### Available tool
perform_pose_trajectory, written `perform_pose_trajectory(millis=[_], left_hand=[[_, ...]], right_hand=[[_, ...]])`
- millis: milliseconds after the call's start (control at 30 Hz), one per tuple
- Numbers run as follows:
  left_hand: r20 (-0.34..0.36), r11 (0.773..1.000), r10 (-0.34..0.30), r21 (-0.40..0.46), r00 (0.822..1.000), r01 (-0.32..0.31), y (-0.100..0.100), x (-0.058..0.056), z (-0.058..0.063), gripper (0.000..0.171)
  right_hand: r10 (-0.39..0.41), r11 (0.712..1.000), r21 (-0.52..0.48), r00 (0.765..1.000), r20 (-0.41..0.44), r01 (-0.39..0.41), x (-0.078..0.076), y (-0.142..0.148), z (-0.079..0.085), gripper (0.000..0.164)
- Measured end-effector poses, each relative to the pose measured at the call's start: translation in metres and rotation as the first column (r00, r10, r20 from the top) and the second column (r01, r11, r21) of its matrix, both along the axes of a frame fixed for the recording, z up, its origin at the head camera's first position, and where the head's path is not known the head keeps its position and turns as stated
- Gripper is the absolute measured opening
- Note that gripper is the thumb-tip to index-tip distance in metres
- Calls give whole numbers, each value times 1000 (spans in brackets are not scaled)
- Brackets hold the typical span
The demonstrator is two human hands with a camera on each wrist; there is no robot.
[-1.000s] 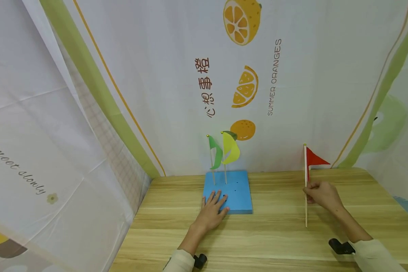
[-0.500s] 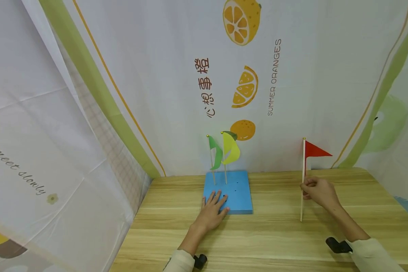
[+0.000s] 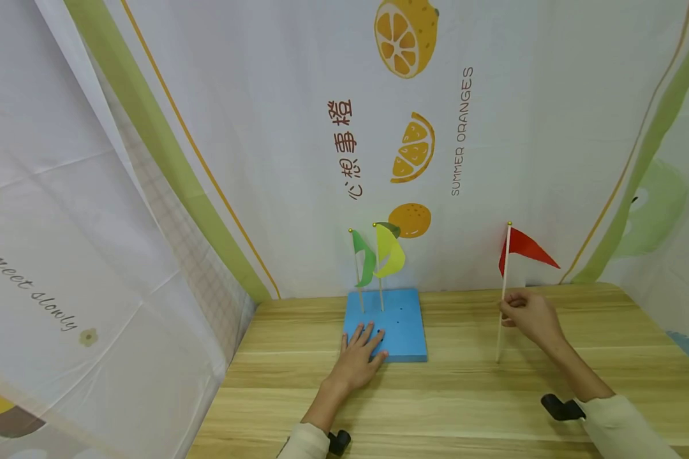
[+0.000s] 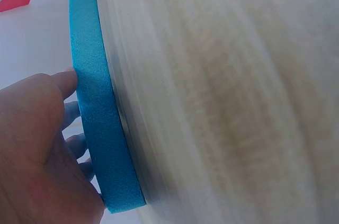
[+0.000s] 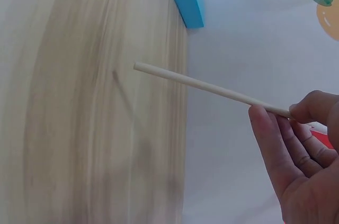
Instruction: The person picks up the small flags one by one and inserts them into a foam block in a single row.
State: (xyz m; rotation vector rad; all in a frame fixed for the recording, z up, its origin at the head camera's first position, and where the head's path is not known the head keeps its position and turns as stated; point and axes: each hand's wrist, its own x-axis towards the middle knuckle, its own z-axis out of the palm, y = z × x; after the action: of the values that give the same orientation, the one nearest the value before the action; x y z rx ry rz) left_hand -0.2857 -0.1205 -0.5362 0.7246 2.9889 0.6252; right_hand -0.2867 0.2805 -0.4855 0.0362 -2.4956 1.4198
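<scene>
In the head view my right hand (image 3: 531,315) pinches the wooden stick of a red flag (image 3: 531,247), held nearly upright to the right of the blue foam block (image 3: 404,338). The stick's lower end (image 5: 159,71) hangs above the table in the right wrist view, its shadow on the wood. With fingers spread, my left hand (image 3: 353,363) rests flat on the front left of the block. A green flag (image 3: 367,261) and a yellow flag (image 3: 392,252) stand in the block's back left part. Small dark holes dot its top; some may lie hidden under my fingers.
The wood-grain table (image 3: 459,395) reaches back to a white printed curtain (image 3: 298,159) with oranges on it. Another curtain (image 3: 92,223) hangs along the left side. Black wrist camera mounts (image 3: 563,408) stick out by both sleeves.
My right hand has moved slightly left and up with the red flag, whose stick now leans a little and whose cloth has swung. My left hand and the block stay put.
</scene>
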Motion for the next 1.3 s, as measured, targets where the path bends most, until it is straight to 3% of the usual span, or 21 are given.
perform_pose_trajectory(millis=[500,733,1300], left_hand=[[-6,1000,-8,-4,1000,8,-1,-1,-1,60],[-19,999,-29,15,999,29,-2,-2,-2,60],[1,1000,-3,-4,1000,3,0,2,2,60]], right_hand=[[23,999,-30,999,-46,-24,-13,-20,15,23],[20,1000,6,993,-116,-20,-18,-31,24,16],[33,999,35,986,-161,-28,-26,-50,35,13]])
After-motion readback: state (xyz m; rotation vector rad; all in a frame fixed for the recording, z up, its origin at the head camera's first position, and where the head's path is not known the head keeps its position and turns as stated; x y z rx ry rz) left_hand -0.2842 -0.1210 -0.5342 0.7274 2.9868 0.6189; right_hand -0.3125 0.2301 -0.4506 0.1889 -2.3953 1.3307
